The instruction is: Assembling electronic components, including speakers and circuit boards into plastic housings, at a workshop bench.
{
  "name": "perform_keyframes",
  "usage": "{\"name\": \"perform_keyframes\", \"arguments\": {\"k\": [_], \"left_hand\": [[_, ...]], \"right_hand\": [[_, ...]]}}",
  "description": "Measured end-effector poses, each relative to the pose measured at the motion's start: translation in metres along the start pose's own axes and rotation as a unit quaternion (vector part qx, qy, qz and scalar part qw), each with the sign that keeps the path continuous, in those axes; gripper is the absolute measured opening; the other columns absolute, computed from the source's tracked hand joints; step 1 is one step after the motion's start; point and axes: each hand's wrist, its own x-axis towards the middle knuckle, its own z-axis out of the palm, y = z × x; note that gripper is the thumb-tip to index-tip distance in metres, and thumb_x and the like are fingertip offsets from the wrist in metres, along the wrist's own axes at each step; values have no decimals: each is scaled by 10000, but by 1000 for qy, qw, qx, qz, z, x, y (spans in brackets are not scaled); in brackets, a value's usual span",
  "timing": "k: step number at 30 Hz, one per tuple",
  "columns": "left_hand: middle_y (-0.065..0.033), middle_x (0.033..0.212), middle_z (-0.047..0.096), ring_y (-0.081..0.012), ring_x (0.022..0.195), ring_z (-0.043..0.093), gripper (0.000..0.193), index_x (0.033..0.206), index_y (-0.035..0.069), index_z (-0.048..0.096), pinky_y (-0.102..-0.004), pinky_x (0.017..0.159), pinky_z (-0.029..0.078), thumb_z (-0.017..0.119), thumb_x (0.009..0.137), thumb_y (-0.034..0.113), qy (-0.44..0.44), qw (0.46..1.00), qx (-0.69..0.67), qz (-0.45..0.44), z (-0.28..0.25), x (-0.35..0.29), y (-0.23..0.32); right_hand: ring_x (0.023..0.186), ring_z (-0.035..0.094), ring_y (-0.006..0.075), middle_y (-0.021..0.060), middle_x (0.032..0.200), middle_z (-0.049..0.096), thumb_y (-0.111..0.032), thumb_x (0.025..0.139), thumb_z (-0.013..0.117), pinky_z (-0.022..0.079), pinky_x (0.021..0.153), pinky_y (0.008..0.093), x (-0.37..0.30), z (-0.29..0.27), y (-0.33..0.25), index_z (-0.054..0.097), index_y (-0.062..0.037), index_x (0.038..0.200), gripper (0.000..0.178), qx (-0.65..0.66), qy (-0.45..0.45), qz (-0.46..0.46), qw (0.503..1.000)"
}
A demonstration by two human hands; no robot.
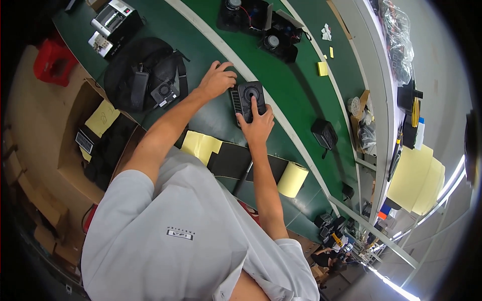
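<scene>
A black box-shaped speaker unit (pixel 244 95) with a round cone and a ribbed side rests on the green bench, beside the pale rail. My right hand (pixel 258 126) is closed around its lower right part, index finger over the round cone and thumb at the left side. Just off its upper left corner, my left hand (pixel 217 81) has its fingers apart and slightly bent, holding nothing. Below the unit a black strip (pixel 231 159) lies across the bench, with a yellow sheet (pixel 201 145) at one end and a yellow roll (pixel 292 179) at the other.
To the left are a black bag (pixel 125 60) with small black devices, and a tape dispenser-like machine (pixel 115 22). Past the rail, a green conveyor belt (pixel 296 100) carries open black speaker housings (pixel 273 40) and a black box (pixel 324 133). An open carton (pixel 75 155) stands at lower left.
</scene>
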Motion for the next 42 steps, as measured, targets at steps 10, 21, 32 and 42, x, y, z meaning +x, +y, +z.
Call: {"name": "perform_keyframes", "arguments": {"k": [10,21,32,42], "left_hand": [[-90,1158,631,-313,1207,521,261,1049,63,644,-521,928,427,570,898,262,106,971,6,-215,5,22,36],[-265,889,669,-466,812,661,403,860,-4,641,-545,742,538,453,1013,318,-154,955,-48,-247,23,-10,74],[-257,875,682,-483,850,630,467,946,7,698,-557,792,492,411,1031,366,-104,941,-81,-312,18,-13,66],[-279,916,690,-465,829,649,572,1028,-41,676,-544,770,506,396,1026,459,-99,934,-39,-341,14,-33,14]], "right_hand": [[1060,618,487,310,1526,293,-624,872,565,534,787,558,83,-9,-36,408,-118,1458,790,-6,-142,149,979],[953,662,449,295,1099,659,-273,934,481,529,857,531,-24,30,4,676,18,1040,365,134,-132,257,948],[1151,563,416,283,1243,589,-276,988,527,439,982,438,-43,18,27,597,31,1231,398,312,73,507,800],[1311,431,334,179,1423,431,-194,767,829,350,1106,410,-7,40,-39,269,-5,1478,924,705,154,347,599]]}}
